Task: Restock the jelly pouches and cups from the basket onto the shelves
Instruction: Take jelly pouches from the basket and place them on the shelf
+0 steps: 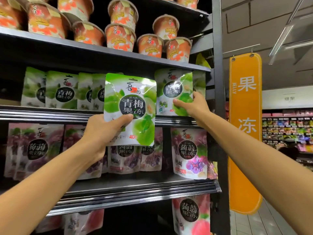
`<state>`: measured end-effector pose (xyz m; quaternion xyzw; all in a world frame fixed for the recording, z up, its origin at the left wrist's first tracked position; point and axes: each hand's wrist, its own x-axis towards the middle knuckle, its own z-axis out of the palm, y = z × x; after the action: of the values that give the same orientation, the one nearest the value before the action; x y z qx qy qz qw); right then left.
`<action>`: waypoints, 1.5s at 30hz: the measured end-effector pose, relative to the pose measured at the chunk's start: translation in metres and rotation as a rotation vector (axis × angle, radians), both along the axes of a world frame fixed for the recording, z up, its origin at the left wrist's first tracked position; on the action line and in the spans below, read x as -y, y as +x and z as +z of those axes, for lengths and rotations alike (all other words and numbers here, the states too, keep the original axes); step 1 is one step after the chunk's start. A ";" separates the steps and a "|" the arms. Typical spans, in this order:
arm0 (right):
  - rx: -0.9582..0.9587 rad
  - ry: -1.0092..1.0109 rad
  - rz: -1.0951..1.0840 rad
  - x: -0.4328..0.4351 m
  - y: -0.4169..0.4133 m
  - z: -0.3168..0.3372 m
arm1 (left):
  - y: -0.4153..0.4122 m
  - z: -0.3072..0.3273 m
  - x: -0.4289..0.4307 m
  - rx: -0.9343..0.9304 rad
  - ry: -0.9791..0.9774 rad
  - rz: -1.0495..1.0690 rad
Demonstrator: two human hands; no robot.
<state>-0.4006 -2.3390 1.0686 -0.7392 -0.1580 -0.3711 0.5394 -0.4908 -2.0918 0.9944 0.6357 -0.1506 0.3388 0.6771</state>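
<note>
Green jelly pouch (pixel 130 107) is held upright in front of the middle shelf (pixel 50 113), clamped at its lower left corner by the left hand (pixel 100 131), thumb across its face, while the right hand (pixel 191 106) is closed on the lower edge of a matching shelved pouch (pixel 174 92) at that shelf's right end. Judged from here, it should go into the gap just left of the shelved pouch, base first, face out, while the right hand steadies the neighbour. Glossy and crinkled, it shows green plums and a dark round label.
</note>
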 end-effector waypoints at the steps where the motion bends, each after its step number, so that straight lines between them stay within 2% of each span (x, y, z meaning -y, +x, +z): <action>1: 0.003 -0.051 -0.038 0.004 -0.001 -0.002 | 0.000 -0.001 0.000 0.000 -0.003 0.000; 5: 0.028 -0.166 -0.176 0.017 -0.005 -0.013 | 0.001 -0.001 0.003 0.012 -0.008 0.011; 12: -0.029 -0.158 -0.339 0.019 -0.007 -0.017 | -0.001 0.000 0.007 0.011 -0.049 0.011; 18: -0.090 -0.175 -0.305 0.020 -0.011 -0.018 | -0.003 0.001 0.012 -0.034 -0.022 0.001; 22: 0.119 -0.152 -0.335 0.017 -0.022 -0.018 | -0.004 0.009 0.022 -0.037 0.016 -0.003; 23: 0.157 -0.108 -0.253 0.012 -0.029 -0.016 | -0.005 0.013 0.026 -0.046 0.023 -0.008; 24: 0.117 -0.062 -0.087 0.006 -0.037 -0.015 | -0.004 0.017 0.031 -0.056 0.030 -0.019; 26: -0.087 -0.026 0.286 -0.006 -0.053 -0.012 | -0.002 0.025 0.040 -0.083 0.037 -0.038; 27: -0.162 -0.059 0.384 -0.011 -0.057 -0.011 | -0.001 0.030 0.044 -0.098 0.040 -0.040; 29: -0.185 -0.137 0.417 -0.018 -0.059 -0.009 | 0.007 0.040 0.051 -0.117 0.029 -0.048; 31: -0.155 -0.070 0.392 -0.021 -0.056 -0.003 | 0.014 0.051 0.058 -0.114 0.031 -0.034; 34: -0.142 0.062 0.338 -0.024 -0.046 0.012 | 0.024 0.071 0.064 -0.104 0.119 0.110; 38: -0.098 0.127 0.271 -0.034 -0.029 0.026 | 0.033 0.090 0.063 -0.069 0.246 0.312; 45: 0.046 0.146 0.091 -0.049 -0.011 0.029 | 0.033 0.064 0.065 0.111 0.594 0.502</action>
<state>-0.4114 -2.2898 1.0975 -0.6811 -0.1763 -0.3735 0.6046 -0.4578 -2.1567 1.0587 0.8018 -0.1186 0.4693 0.3504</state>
